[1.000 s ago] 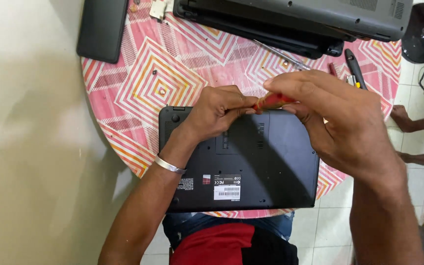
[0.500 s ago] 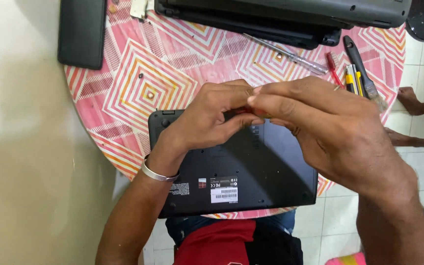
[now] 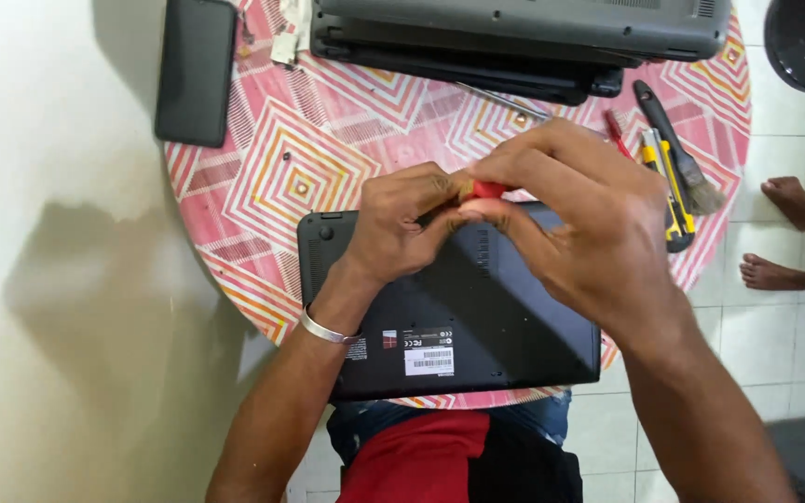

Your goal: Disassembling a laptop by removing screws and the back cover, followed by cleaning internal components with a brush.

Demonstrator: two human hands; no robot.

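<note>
From the head view, a stack of grey and black laptops (image 3: 524,37) lies beyond the fingers at the far edge, with a thin metal rod (image 3: 500,101) just in front of it. Off to the right of the fingers rest a black-handled brush (image 3: 677,149), a yellow-and-black utility knife (image 3: 668,191) and a small red tool (image 3: 617,135). Far to the left lies a flat black phone-like slab (image 3: 196,70).

The right hand (image 3: 579,224) and left hand (image 3: 402,224) meet above an upturned black laptop (image 3: 440,317). Both sets of fingers are closed around a red-handled screwdriver (image 3: 486,190); only a bit of red handle shows between them, its tip hidden.

The round worktop (image 3: 272,177) wears a pink, diamond-patterned cloth. White floor tiles (image 3: 775,335) lie to the right, where another person's bare feet (image 3: 789,233) stand.
</note>
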